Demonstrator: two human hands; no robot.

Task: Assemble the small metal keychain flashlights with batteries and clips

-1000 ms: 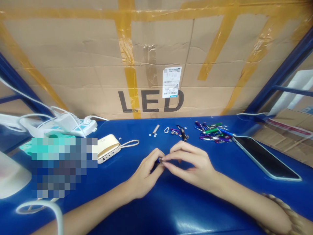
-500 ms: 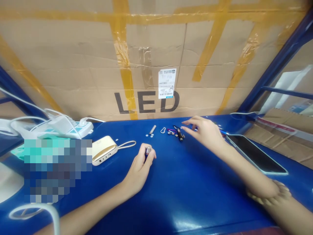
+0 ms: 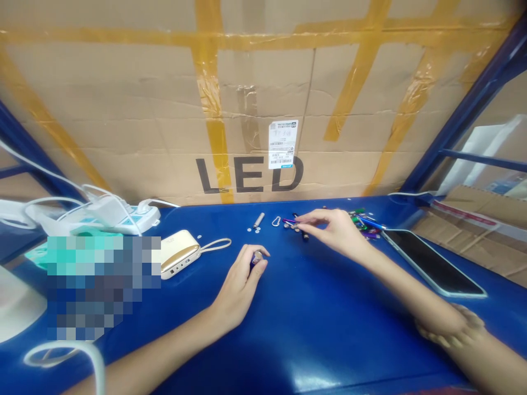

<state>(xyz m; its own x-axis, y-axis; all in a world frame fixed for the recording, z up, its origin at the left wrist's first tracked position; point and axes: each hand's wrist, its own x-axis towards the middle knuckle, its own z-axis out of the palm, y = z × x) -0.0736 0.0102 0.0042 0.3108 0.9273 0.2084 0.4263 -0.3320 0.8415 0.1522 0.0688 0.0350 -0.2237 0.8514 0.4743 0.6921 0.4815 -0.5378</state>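
Observation:
My left hand (image 3: 239, 288) is closed round a small dark-blue cylinder (image 3: 257, 257) with a silvery end facing up; most of it is hidden by the fingers. Farther back, my right hand (image 3: 335, 230) pinches a purple carabiner (image 3: 289, 221) between thumb and fingertips, low over the table. Under those fingers lies a small black flashlight (image 3: 305, 236), partly covered. Left of the purple carabiner rests a silver carabiner (image 3: 276, 221). A silver cylinder (image 3: 259, 220) lies beside several small round discs (image 3: 257, 231).
A blue tabletop (image 3: 296, 323) meets a large taped cardboard box (image 3: 164, 126) at the back. To the left are a cream power bank (image 3: 179, 255), a power strip (image 3: 144, 219) and white cables. A phone (image 3: 432, 263) and a pile of colourful small parts (image 3: 362, 222) lie right.
My right hand has moved left and closed at the purple carabiner, covering part of the black flashlight. My left hand keeps its hold, with the cylinder's silvery end showing more. The view has shifted slightly.

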